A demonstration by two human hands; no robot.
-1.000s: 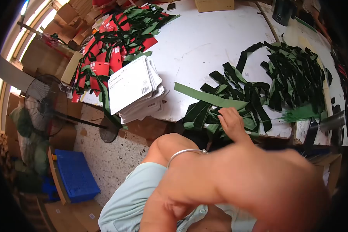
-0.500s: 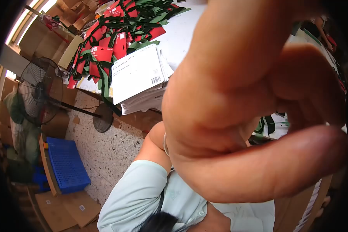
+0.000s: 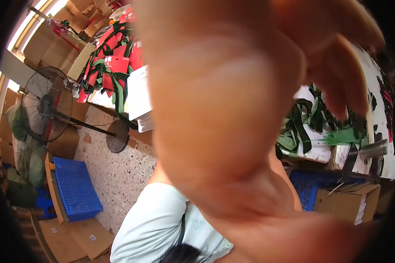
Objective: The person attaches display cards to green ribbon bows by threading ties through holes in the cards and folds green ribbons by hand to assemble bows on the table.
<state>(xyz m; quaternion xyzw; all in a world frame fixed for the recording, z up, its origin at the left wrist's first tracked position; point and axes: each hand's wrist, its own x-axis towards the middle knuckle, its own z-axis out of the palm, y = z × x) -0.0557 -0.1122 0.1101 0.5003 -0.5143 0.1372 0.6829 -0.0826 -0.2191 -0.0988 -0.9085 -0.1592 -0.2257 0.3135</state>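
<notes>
My right hand (image 3: 250, 87) is raised very close to the camera, large and blurred, and covers the middle of the view. Its fingers hang apart at the upper right, with nothing visible in them. My left hand is hidden behind it. To the right, dark green ribbons (image 3: 299, 127) lie on the white table (image 3: 317, 151), partly covered by my fingers. A stack of white cards (image 3: 138, 94) shows at the left edge of my right hand. Red cards with green ribbons (image 3: 116, 65) are heaped beyond the stack.
A standing fan (image 3: 46, 104) is at the left, above a blue crate (image 3: 78, 188). Flat cardboard (image 3: 77, 239) lies at the lower left. At the right are a metal cylinder (image 3: 374, 149) on the table, green bristles (image 3: 343, 136) and an open cardboard box (image 3: 344, 204) below.
My right hand has come up before the camera, and its fingers have loosened from a curl. My left hand, earlier at the green ribbons, has gone out of sight. The view has shifted slightly.
</notes>
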